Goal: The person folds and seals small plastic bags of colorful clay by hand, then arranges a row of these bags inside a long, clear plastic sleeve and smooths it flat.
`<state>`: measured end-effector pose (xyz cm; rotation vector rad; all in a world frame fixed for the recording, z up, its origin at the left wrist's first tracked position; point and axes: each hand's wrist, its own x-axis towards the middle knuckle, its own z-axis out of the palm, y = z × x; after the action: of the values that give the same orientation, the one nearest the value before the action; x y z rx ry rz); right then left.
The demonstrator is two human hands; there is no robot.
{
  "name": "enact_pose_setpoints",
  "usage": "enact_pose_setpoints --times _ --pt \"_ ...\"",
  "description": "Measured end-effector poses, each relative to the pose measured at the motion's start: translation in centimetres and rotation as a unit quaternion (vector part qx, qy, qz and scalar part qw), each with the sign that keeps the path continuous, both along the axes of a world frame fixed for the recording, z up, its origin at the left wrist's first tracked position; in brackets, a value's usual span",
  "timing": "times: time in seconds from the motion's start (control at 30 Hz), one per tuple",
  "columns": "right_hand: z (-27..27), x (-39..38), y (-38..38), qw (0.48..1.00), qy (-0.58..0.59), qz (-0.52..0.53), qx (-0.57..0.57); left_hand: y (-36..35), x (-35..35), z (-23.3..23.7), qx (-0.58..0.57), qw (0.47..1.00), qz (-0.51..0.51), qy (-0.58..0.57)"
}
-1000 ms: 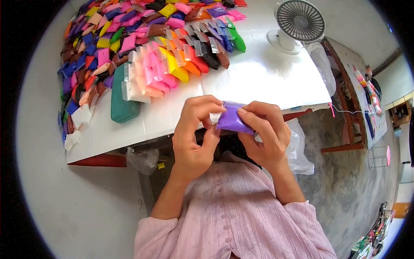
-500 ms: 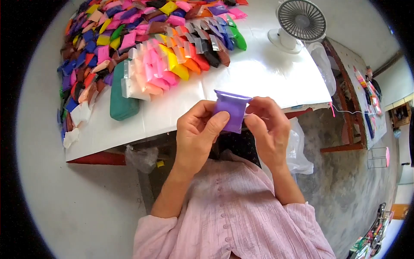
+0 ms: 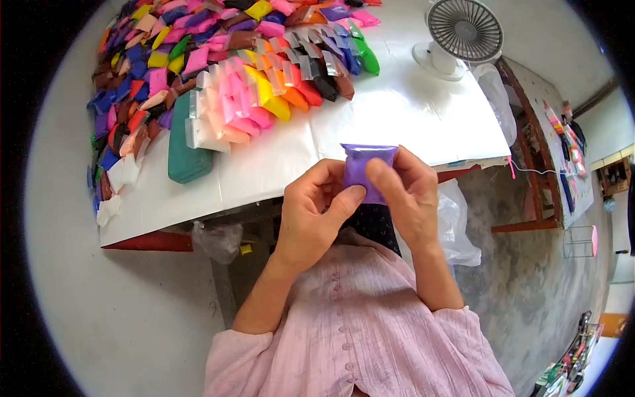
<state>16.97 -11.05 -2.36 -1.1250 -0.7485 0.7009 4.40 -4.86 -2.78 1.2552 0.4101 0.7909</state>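
Note:
A small purple packet (image 3: 360,173), clear film over a soft-looking purple filling, is held upright just in front of the table's near edge. My left hand (image 3: 314,208) pinches its left lower side, thumb on the front. On the other side my right hand (image 3: 413,198) grips it, with the thumb pressed flat on the packet's face and the fingers behind. Beyond my hands, rows of filled packets in peach, pink, yellow (image 3: 268,96), orange, red, black, brown, blue and green lie overlapped on the white tabletop (image 3: 264,165).
A green block (image 3: 187,149) sits left of the rows. Behind spreads a large heap of coloured packets (image 3: 159,59). A white fan (image 3: 463,33) stands at the back right. Plastic bags hang under the table, one clear (image 3: 218,241), one white (image 3: 456,228).
The packet and both hands have shifted slightly right. My right thumb has come from the packet's right edge onto its front, and the fingers now close around that side.

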Motion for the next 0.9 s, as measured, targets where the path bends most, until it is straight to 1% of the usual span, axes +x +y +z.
enact_pose_setpoints --times 0.1,0.2,0.3,0.33,0.4,0.53,0.6,0.63,0.7,0.73,0.77,0.83,0.9 --pt "-0.3 0.3 -0.1 0.996 -0.065 0.022 -0.053 -0.1 0.1 -0.5 0.031 0.999 0.015 0.025" --pt "-0.4 0.4 0.3 0.998 -0.050 0.011 -0.029 0.0 0.0 -0.6 0.049 0.997 0.010 0.051" --pt "-0.2 0.6 0.6 0.998 -0.003 0.021 -0.062 -0.2 -1.0 -0.3 0.150 0.978 0.075 0.127" --pt "0.0 0.4 0.8 0.998 0.015 0.008 -0.064 -0.3 -1.1 -0.2 0.217 0.962 0.095 0.139" --pt "0.0 0.5 0.9 0.997 0.014 0.007 -0.071 -0.4 -1.3 0.0 0.346 0.914 0.135 0.163" --pt "-0.2 0.5 1.3 0.997 0.005 0.005 -0.075 -0.2 -0.9 -0.8 0.449 0.863 0.179 0.145" --pt "0.1 0.4 1.2 0.994 -0.025 0.001 -0.105 0.2 -0.8 -0.9 0.505 0.829 0.190 0.146" --pt "0.2 0.5 1.2 0.992 -0.040 -0.002 -0.119 0.3 -0.7 -1.0 0.508 0.827 0.193 0.144" --pt "-0.1 1.3 0.6 0.974 -0.150 -0.036 -0.169 0.4 -0.7 -1.3 0.514 0.823 0.198 0.139" --pt "-0.3 1.8 0.2 0.958 -0.203 -0.052 -0.194 0.5 -0.7 -1.6 0.502 0.830 0.196 0.146" --pt "-0.7 2.1 -0.1 0.943 -0.283 -0.083 -0.152 0.7 -0.7 -1.8 0.490 0.836 0.194 0.153" --pt "-1.1 2.5 -1.0 0.887 -0.435 -0.141 -0.065 0.9 -0.9 -1.9 0.467 0.847 0.194 0.160" --pt "-0.8 2.5 -2.1 0.856 -0.507 -0.084 -0.060 0.8 -0.9 -2.0 0.445 0.859 0.196 0.160"
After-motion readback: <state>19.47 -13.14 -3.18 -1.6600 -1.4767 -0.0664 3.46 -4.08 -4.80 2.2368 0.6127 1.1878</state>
